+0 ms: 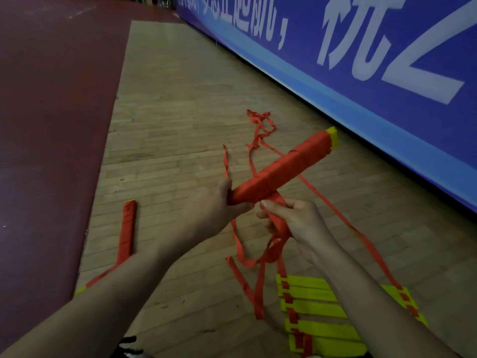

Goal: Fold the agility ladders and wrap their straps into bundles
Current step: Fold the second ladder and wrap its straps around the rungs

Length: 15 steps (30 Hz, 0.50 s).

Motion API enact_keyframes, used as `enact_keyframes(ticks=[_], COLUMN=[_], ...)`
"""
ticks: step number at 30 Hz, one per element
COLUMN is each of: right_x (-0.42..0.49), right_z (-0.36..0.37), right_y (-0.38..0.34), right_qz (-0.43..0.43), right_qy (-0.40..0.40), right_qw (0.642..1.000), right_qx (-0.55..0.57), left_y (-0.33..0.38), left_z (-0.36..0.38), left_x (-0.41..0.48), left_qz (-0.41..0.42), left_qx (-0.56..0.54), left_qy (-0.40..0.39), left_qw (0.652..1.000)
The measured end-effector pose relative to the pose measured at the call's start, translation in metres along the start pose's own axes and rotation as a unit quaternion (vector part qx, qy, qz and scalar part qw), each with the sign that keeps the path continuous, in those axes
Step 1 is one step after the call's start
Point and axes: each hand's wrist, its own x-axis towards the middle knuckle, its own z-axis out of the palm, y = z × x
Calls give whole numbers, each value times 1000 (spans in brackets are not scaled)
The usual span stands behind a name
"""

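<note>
Bundle [281,167] stiff, light; left hand [206,213] clamps near end. Right hand [296,220] pinches limp, slippery strap [277,223]; keep tension close to bundle.

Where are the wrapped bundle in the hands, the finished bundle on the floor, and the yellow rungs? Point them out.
wrapped bundle [281,169], head view, middle of its red wrapping.
finished bundle [127,228], head view, middle of its length.
yellow rungs [313,304], head view, flat face of one rung.

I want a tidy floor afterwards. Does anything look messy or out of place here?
Yes. Loose red straps lie tangled across the wooden floor near the blue banner, and the yellow ladder is not yet bundled.
</note>
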Motion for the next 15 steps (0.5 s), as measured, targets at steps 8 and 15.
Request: enact_keyframes(ticks=[8, 15], right_x=[3, 3], right_z=[7, 1], right_y=[1, 5], right_qz=[-62, -17], right_qy=[42, 68], right_qw=[993, 998], right_qx=[-97, -6], left_y=[16, 16], left_z=[27, 26], left_x=[-11, -16], left_qz=[77, 139], left_qx=[196, 147], left_qy=[104, 25], left_qw=[972, 979])
